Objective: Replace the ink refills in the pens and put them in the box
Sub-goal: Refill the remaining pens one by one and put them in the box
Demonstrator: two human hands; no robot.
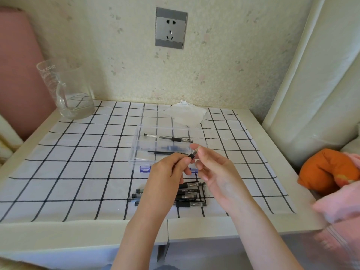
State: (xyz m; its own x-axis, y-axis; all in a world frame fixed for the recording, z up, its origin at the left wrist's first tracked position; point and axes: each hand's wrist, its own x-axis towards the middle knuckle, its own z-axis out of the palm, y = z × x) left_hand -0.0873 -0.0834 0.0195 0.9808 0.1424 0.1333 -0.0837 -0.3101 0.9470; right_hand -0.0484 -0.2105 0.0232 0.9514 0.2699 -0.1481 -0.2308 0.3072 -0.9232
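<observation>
above counter (78,230), just before box (136,145) | left hand (167,172) grips pen (191,155) at black sleeve, right hand (214,172) pinches its tip | step judged: tip being turned for refill change | next: steady barrel, square twist

White worktop (253,228) had a black-checked cloth (78,172) spread over most of it. Just behind the fingers (181,159) sat a clear plastic box (136,151), with a crumpled tissue (185,114) further back. Below the fingers, toward the front edge, lay a bunch of pens (190,193). Way off to their back-left stood a glass jug (68,90) with a bit of water in it.
</observation>
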